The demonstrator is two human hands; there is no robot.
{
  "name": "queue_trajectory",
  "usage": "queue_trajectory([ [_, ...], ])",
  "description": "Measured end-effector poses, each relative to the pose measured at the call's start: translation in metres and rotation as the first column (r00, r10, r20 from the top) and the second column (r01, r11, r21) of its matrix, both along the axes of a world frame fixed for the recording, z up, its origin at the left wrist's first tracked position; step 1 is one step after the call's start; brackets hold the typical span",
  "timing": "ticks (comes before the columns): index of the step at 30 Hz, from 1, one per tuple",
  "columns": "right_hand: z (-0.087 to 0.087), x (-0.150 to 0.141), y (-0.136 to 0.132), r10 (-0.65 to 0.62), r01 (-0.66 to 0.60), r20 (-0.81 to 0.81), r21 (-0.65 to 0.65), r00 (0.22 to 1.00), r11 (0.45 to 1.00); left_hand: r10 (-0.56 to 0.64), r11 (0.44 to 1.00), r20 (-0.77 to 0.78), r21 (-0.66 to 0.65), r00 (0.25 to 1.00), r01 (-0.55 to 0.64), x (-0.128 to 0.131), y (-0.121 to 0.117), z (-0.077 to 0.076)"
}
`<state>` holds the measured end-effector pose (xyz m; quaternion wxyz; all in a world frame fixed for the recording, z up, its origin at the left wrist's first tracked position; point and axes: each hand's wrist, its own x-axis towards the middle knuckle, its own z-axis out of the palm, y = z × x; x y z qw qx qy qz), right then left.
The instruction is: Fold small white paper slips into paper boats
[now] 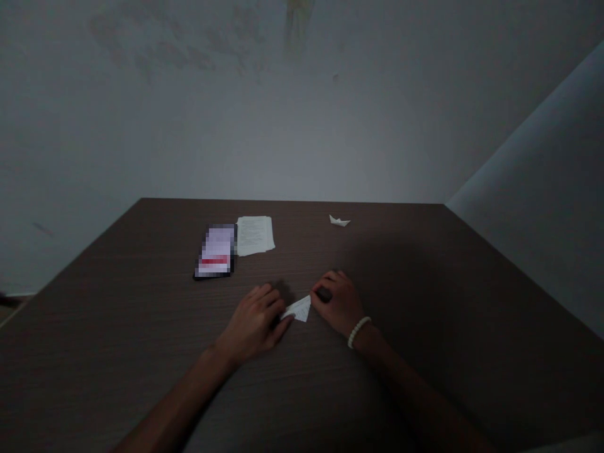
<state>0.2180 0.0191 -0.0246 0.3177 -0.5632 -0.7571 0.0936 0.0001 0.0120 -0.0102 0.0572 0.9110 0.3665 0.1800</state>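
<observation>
A small folded piece of printed white paper [300, 309], roughly triangular, lies between my hands just above the table. My left hand [257, 318] grips its left end, thumb in front and fingers curled behind. At its upper right corner, the thumb and index finger of my right hand [338, 303] pinch the tip. A pale beaded bracelet [358, 331] circles my right wrist. The paper's left end is hidden by my left fingers.
A stack of printed paper sheets [255, 235] lies beyond my left hand. Left of it is a phone [216, 251] with a blurred, lit screen. A small folded paper boat [339, 221] sits near the back of the dark wooden table [401, 390]. Behind rises a stained grey wall [302, 126].
</observation>
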Motion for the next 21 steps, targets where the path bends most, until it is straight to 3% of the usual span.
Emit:
queue_trajectory([
  [7, 0.006, -0.001, -0.006, 0.197, -0.196, 0.034, -0.022, 0.98, 0.98, 0.038, 0.998, 0.019, -0.04, 0.999, -0.038, 0.0, 0.002, -0.004],
  [15, 0.009, -0.002, -0.009, 0.202, -0.194, 0.061, -0.117, 0.977, 0.974, 0.056, 0.997, 0.04, -0.046, 0.998, -0.055, 0.003, 0.0, -0.004],
  [21, 0.011, -0.004, -0.011, 0.215, -0.205, 0.073, -0.123, 0.974, 0.971, 0.097, 0.988, 0.07, -0.128, 0.993, -0.087, 0.005, 0.0, 0.0],
])
